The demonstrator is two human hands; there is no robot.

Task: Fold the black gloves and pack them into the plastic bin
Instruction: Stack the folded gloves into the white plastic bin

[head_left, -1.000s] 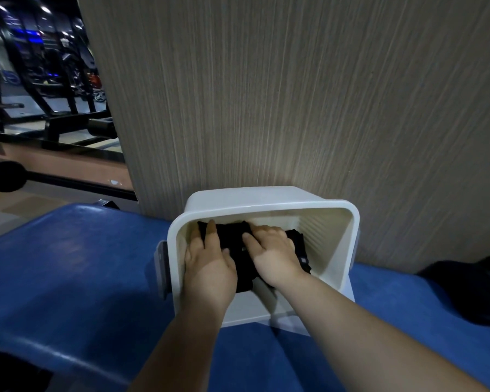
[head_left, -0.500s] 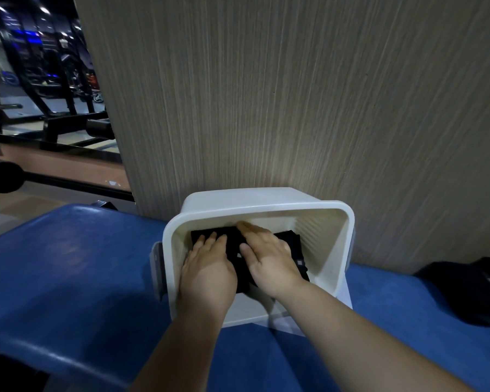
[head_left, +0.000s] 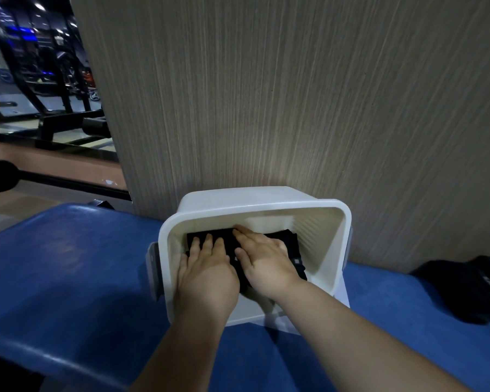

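A white plastic bin (head_left: 334, 264) stands on the blue padded surface against the wood-grain wall. Folded black gloves (head_left: 290, 240) lie on its floor. Both of my hands are inside the bin, side by side, palms down. My left hand (head_left: 207, 267) presses flat on the left part of the gloves with fingers straight. My right hand (head_left: 263, 256) presses flat on the middle and right part. My hands hide much of the black fabric.
A black bundle of fabric (head_left: 464, 290) lies on the blue padded surface (head_left: 68, 264) at the far right. A wood-grain wall (head_left: 294, 94) rises right behind the bin. Gym equipment (head_left: 40, 94) stands in the dim background at the left.
Both hands have slid slightly back toward me over the gloves and lie closer together; the left fingers have pulled back from the bin's far left corner. The bin has stayed put.
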